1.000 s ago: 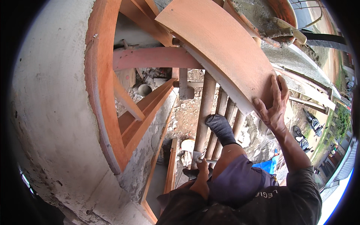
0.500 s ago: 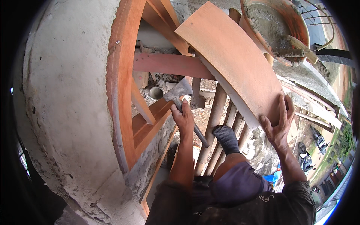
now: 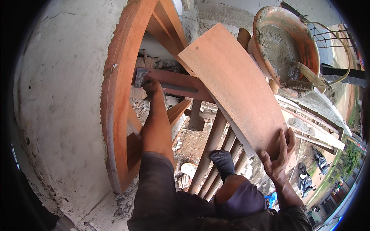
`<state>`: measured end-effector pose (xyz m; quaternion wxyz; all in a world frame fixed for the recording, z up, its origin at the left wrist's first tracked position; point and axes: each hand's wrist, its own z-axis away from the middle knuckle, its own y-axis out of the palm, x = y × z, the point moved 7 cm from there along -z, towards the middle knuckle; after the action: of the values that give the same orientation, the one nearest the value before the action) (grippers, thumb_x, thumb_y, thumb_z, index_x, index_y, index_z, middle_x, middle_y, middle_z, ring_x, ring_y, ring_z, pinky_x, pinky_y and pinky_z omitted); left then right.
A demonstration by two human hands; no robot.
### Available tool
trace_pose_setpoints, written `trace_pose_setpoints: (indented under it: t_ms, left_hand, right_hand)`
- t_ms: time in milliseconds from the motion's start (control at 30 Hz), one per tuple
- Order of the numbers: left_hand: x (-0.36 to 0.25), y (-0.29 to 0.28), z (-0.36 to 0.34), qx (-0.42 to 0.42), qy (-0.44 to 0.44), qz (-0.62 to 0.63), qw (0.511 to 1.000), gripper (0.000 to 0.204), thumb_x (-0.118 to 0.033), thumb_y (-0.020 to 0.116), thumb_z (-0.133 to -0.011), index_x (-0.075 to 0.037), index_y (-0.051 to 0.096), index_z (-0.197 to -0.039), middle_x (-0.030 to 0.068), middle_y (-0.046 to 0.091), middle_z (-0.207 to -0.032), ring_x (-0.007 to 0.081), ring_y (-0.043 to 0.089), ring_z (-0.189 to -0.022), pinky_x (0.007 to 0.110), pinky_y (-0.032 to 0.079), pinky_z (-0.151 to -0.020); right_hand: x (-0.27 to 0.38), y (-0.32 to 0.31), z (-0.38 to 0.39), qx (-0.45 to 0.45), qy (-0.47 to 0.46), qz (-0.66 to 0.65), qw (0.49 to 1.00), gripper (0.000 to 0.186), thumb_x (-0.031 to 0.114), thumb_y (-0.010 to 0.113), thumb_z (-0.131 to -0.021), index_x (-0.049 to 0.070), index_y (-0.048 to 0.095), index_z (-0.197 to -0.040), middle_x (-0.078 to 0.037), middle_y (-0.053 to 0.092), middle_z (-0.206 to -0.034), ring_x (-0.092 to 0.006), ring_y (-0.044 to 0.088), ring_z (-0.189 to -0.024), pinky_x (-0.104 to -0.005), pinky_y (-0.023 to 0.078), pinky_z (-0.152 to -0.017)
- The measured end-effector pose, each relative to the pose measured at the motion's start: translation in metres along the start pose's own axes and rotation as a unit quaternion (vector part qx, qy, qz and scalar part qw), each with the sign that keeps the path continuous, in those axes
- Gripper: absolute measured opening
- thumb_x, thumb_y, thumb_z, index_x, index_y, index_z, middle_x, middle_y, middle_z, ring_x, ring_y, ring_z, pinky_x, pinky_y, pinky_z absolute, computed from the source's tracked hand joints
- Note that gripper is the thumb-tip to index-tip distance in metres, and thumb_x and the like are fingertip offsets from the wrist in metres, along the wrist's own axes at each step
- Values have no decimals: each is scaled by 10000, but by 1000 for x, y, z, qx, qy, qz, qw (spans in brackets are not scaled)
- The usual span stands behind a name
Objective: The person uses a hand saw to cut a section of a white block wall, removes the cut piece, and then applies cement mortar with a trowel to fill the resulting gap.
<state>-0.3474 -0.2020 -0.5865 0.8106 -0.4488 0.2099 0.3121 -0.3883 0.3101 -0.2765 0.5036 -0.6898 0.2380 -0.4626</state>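
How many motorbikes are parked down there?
2: one motorbike by the pink ground at right, another just below it nearer the right hand. More may be hidden.

Reddish-orange board (image 3: pixel 235 88), grey hammer (image 3: pixel 141 77)

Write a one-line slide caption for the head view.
Left hand grips a hammer inside a wooden frame while the right hand steadies a curved plank.
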Motion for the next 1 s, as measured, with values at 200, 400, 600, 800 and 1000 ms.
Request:
trace_pose_setpoints:
  t_ms: [200,400,600,800,1000]
  left_hand:
    - [5,-4,-8,50,11,-183,982,654,-512,407,-915,72,406,-1209,259,644,-985,380,642,-939,432,524,-757]
    - [-21,-11,91,-22,113,-89,989,623,-508,477,-897,39,430,-1192,252,622,-1019,355,622,-972,428,481,-841]
    - [-39,-44,258,163,277,148,935,434,-310,589,-912,33,472,-1151,183,609,-1058,246,606,-935,344,485,-793]
    - [-33,-152,326,147,383,174,895,243,-130,511,-952,30,490,-1133,151,580,-1103,201,576,-991,313,461,-901]
    - [-29,-203,334,112,423,163,884,242,-149,513,-953,39,520,-1104,133,600,-1085,181,596,-938,304,480,-834]
  right_hand:
    - [-2,1,0,1,2,-2,1000,824,490,694,-767,33,377,-1374,-285,282,-1365,-420,329,-1247,-513,284,-1016]
    - [2,1,0,-20,16,3,1000,804,432,723,-755,56,380,-1377,-258,286,-1373,-407,330,-1252,-515,289,-1019]
    - [6,-1,-5,-54,2,29,998,767,355,748,-738,59,408,-1359,-231,333,-1357,-386,358,-1244,-504,309,-1015]
    - [10,-3,-6,-57,20,37,997,712,405,703,-781,69,425,-1343,-227,354,-1344,-383,381,-1217,-504,301,-1017]
    - [14,0,-5,-54,33,53,997,683,427,642,-836,69,398,-1364,-221,348,-1365,-376,359,-1252,-490,280,-1045]
